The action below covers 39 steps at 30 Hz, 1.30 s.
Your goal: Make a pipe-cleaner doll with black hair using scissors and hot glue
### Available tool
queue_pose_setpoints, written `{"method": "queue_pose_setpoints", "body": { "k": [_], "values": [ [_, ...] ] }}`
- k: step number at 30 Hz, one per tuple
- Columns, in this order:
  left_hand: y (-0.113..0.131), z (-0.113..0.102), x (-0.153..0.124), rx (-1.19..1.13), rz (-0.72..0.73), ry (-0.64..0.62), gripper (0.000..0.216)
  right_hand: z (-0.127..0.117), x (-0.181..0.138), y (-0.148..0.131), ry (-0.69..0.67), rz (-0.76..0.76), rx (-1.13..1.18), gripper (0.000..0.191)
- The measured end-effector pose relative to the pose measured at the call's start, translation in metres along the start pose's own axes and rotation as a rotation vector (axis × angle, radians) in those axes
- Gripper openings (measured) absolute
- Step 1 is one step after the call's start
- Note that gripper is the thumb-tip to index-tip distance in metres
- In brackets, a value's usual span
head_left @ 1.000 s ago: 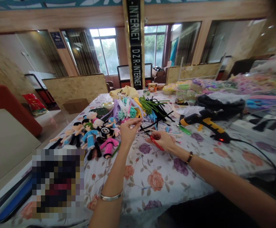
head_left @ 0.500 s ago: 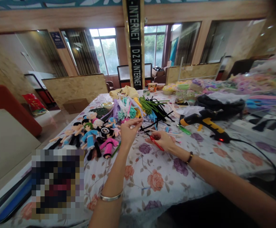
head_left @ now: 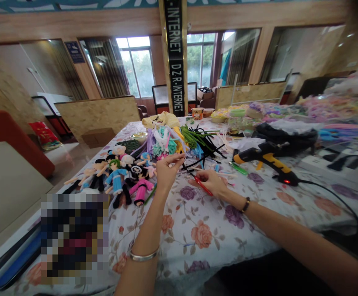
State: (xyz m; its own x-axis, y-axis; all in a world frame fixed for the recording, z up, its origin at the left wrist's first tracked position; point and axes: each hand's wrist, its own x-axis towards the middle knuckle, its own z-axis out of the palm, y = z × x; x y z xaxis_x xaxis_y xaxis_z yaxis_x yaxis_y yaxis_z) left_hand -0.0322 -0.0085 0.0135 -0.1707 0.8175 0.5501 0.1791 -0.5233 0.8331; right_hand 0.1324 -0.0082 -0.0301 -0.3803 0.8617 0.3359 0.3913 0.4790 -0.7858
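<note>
My left hand [head_left: 168, 170] is closed in a pinch at the middle of the table, thumb and fingertips together. What it holds is too small to make out; a thin black strip shows just below the fingertips. My right hand [head_left: 211, 183] is wrapped round red-handled pliers [head_left: 204, 186], whose dark tip points at that strip near the left fingertips. Behind both hands lies a pile of coloured pipe cleaners [head_left: 163, 142], with green pipe cleaners [head_left: 192, 137] and black ones [head_left: 211, 146] to its right. Several small dolls [head_left: 116, 177] made of fuzzy stems lie left of my left hand.
A yellow and black glue gun [head_left: 269, 161] with a lit red light lies at right, its cord trailing off. A green tool [head_left: 238, 168] lies beside it. Black plastic [head_left: 285, 137] and heaps of coloured material stand farther back. The flowered tablecloth [head_left: 194, 234] spreads in front.
</note>
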Motion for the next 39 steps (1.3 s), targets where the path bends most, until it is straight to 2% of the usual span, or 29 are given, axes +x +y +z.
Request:
{"method": "queue_pose_setpoints", "body": {
  "k": [31, 39],
  "values": [
    [0.0001, 0.0006, 0.0002, 0.009, 0.003, 0.007, 0.018, 0.0017, -0.0002, 0.0008, 0.011, -0.010, -0.019, 0.048],
    [-0.0025, -0.0013, 0.0024, -0.016, 0.014, 0.070, 0.018, 0.0034, 0.0001, 0.0004, -0.015, -0.022, 0.044, 0.044]
  ]
}}
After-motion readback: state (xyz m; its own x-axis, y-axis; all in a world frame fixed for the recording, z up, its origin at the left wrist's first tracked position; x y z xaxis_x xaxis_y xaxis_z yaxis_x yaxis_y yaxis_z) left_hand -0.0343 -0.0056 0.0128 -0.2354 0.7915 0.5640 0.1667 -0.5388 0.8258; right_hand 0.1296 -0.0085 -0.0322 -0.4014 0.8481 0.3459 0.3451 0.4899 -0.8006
